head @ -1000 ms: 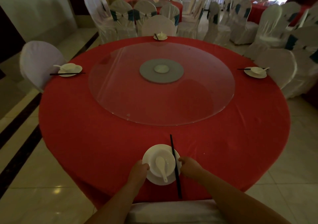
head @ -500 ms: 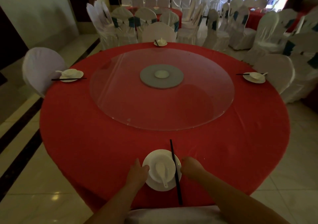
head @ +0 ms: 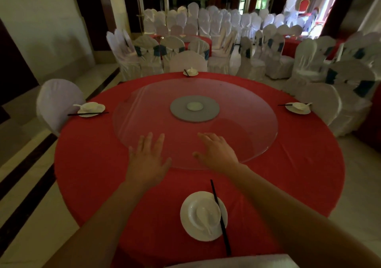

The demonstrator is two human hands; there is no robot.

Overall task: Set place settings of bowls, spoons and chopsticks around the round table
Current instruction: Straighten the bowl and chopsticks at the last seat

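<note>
A: What are the hands doing?

B: Both are empty. The left hand (head: 147, 160) and right hand (head: 216, 152) reach forward, palms down, fingers straight and spread. They are at the near edge of the glass turntable (head: 247, 123); I cannot tell whether they touch it.

A: And the place setting?

B: It is between the forearms, near the table (head: 92, 175) edge. A white plate (head: 186, 226) carries a bowl (head: 193, 208) with a spoon (head: 203, 214) lying in it. Black chopsticks (head: 219, 216) rest across the plate's right rim.

A: How would it handle?

B: It looks like glazed china: hard, smooth, breakable. I'd take the plate by its rim on both sides and keep it level, since the spoon lies loose. The chopsticks are thin and light and would likely roll, so pinch them mid-length.

A: Further out?

B: A left setting (head: 91, 108), a far setting (head: 190, 73) and a right setting (head: 298, 108), with white-covered chairs (head: 57, 103) behind.
</note>
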